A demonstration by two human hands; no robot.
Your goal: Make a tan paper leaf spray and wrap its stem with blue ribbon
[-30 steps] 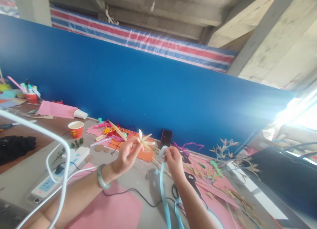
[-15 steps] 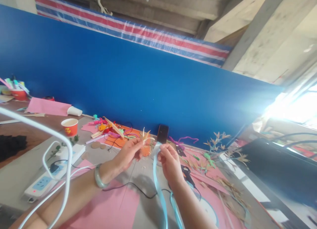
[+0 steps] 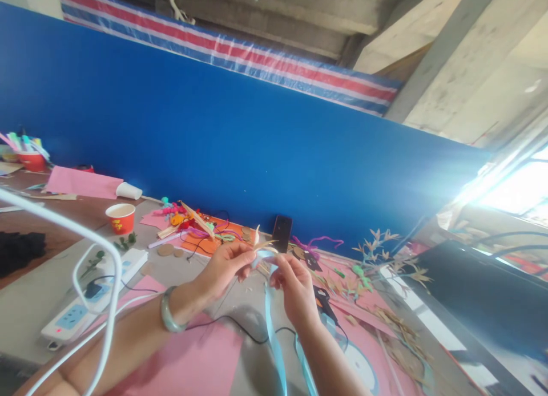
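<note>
The flower (image 3: 260,244), pale and pointed in its petals, is above the table (image 3: 29,327), pinched at its base by the left hand (image 3: 225,267). The ribbon (image 3: 274,333), light blue, spans the small gap between the fingertips, just under the petals; the right hand (image 3: 296,285) pinches it, and a length hangs down toward the near edge. The hands are close together — each closed in a pinch, thumb against fingers. Whether the ribbon is fixed to the flower cannot be told.

Just behind them a phone (image 3: 282,231) leans at the foot of the blue panel (image 3: 214,145). To the left lie an orange sheet (image 3: 201,246) with coloured bits on it, a red cup (image 3: 121,220), upright, and a white power strip (image 3: 68,323), its light on. A pink sheet (image 3: 201,356) lies under the left forearm — a bracelet (image 3: 168,310) circles that wrist. To the right stand dried sprigs (image 3: 377,247), near purple wire (image 3: 319,245).
</note>
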